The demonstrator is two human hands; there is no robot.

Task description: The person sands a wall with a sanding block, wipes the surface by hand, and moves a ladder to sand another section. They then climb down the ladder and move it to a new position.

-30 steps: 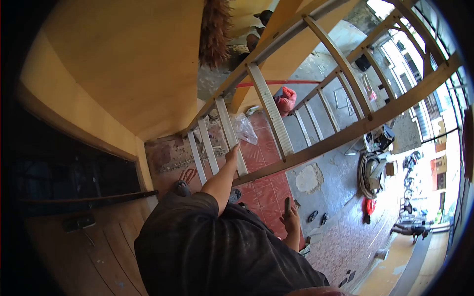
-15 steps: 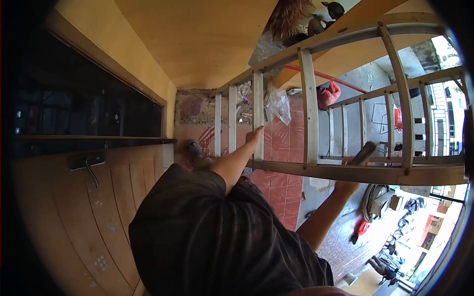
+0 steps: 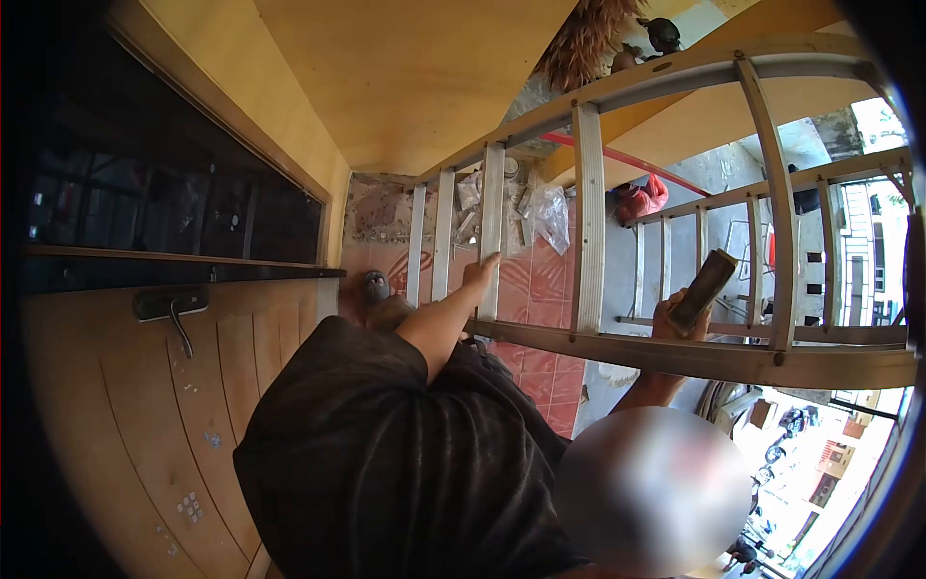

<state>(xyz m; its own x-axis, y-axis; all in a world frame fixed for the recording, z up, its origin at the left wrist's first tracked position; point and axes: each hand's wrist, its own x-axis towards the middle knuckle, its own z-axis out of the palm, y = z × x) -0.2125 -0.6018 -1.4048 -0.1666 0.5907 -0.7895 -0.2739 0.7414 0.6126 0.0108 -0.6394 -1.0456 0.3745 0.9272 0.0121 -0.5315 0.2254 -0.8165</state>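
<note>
An aluminium stepladder (image 3: 585,222) stands before me, its rungs running from near to far in the head view. My left hand (image 3: 475,280) is closed around one of its rungs (image 3: 492,193). My right hand (image 3: 675,317), beside the ladder's near side rail (image 3: 704,359), is closed around a dark brown, flat-ended block (image 3: 706,288). The block's exact kind I cannot make out. It tilts up over the gap between two rungs. My right forearm passes under the rail and is partly hidden by a blurred round patch.
A wooden door (image 3: 125,425) with a metal handle (image 3: 178,314) is at left, below a dark glass pane (image 3: 174,183). Red tiles (image 3: 550,289), clear plastic (image 3: 550,217) and a red bag (image 3: 641,198) lie below. Another person (image 3: 661,37) is at the top.
My right hand has risen, bringing the block higher and more upright into the gap between rungs. My left hand stays on its rung. The view has shifted slightly.
</note>
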